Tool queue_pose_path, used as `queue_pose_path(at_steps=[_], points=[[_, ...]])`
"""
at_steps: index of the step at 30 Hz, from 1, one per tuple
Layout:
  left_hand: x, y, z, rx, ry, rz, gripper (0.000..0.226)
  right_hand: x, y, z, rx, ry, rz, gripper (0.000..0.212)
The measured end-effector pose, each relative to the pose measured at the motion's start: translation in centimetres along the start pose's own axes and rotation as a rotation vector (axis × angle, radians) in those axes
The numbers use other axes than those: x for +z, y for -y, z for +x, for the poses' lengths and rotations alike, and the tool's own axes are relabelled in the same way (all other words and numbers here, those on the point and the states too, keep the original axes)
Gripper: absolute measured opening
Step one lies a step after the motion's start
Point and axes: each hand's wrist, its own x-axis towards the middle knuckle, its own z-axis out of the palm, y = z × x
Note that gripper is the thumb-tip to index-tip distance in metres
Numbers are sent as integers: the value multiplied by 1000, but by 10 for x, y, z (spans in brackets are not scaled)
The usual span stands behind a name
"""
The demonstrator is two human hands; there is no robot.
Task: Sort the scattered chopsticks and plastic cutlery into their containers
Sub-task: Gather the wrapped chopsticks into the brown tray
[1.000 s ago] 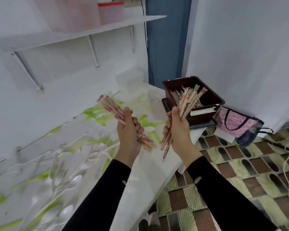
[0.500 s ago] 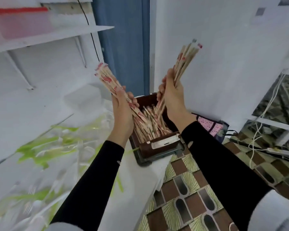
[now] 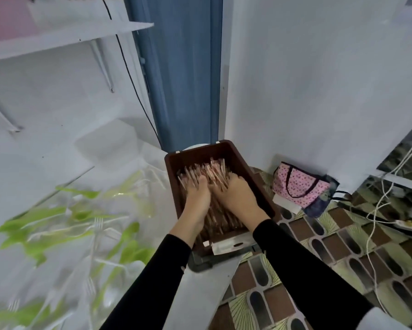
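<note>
Translucent white and green plastic cutlery (image 3: 81, 225) lies scattered and blurred on the glossy white table (image 3: 205, 289). Left hand (image 3: 197, 198) and right hand (image 3: 234, 196) lie palm-down, side by side, on pale wooden chopsticks (image 3: 207, 172) heaped in the rectangular brown plastic bin (image 3: 195, 154). Fingertips bent; cannot tell if they grasp any. Pink dotted fabric bag (image 3: 300, 184) beyond.

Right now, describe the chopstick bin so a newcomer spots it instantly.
Below the blue panel, at the white table's far corner, sits the brown bin of chopsticks. It is the only dark box there, left of the pink bag.
</note>
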Motion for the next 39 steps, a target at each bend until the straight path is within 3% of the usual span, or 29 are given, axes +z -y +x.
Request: queue_pose_path(at_steps=[3, 5, 9, 12, 15, 18, 28, 33, 39], points=[[-2, 1, -1, 108, 39, 441, 44, -2, 1, -4, -136, -33, -82, 39], [-3, -1, -3, 50, 146, 701, 48, -5, 0, -4, -182, -22, -173, 27], [0, -15, -15, -86, 152, 890, 46, -12, -3, 1, -121, 3, -351, 36], [-7, -14, -23, 37, 84, 742, 43, -18, -3, 2, -142, 18, -327, 30], [-33, -9, -46, 313, -98, 499, 32, -13, 16, -11, -408, 7, -86, 25], [-74, 1, -75, 398, -295, 326, 30, 5, 46, -38, -670, 119, 115, 19], [-250, 104, -261, 62, -886, 101, 27, 137, 131, -205, -1012, 687, 101, 21], [-311, 147, -364, -26, -1063, 32, 27, 199, 159, -304, -1164, 950, 42, 22], [-405, 199, -481, -95, -1208, 1, 29, 276, 212, -432, -1250, 1088, 36, 21]])
